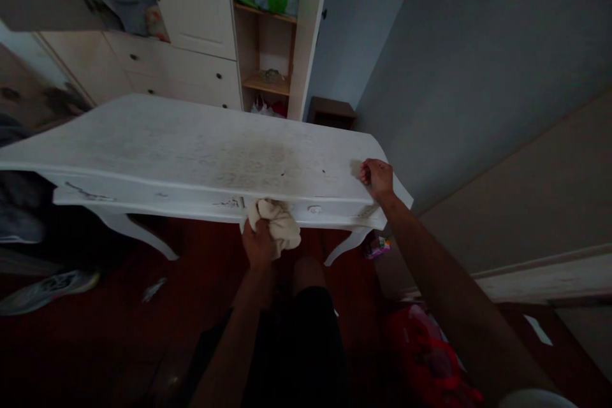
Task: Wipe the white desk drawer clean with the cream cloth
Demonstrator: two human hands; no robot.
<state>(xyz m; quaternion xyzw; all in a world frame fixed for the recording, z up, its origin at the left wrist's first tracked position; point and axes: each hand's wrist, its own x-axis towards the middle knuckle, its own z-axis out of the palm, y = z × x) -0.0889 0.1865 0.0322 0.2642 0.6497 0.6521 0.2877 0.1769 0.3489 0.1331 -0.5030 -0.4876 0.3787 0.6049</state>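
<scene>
A bunched cream cloth (280,227) is in my left hand (259,243), with my fingers closed around it. The cloth lies against the front edge and drawer face of a white table (167,134). Grey-brown smudges mark the middle of the tabletop, along with two small dark specks. My right hand (377,176) rests near the table's right end, its fingers curled in a loose fist with nothing visible in them. A round white drawer knob (314,210) shows between my two hands.
Behind the table stands a cream wardrobe (191,6) with an open shelf section holding bags. A grey wall (478,64) borders the right side. A red bag (425,357) sits on the dark red floor at lower right, and a shoe (50,290) at left.
</scene>
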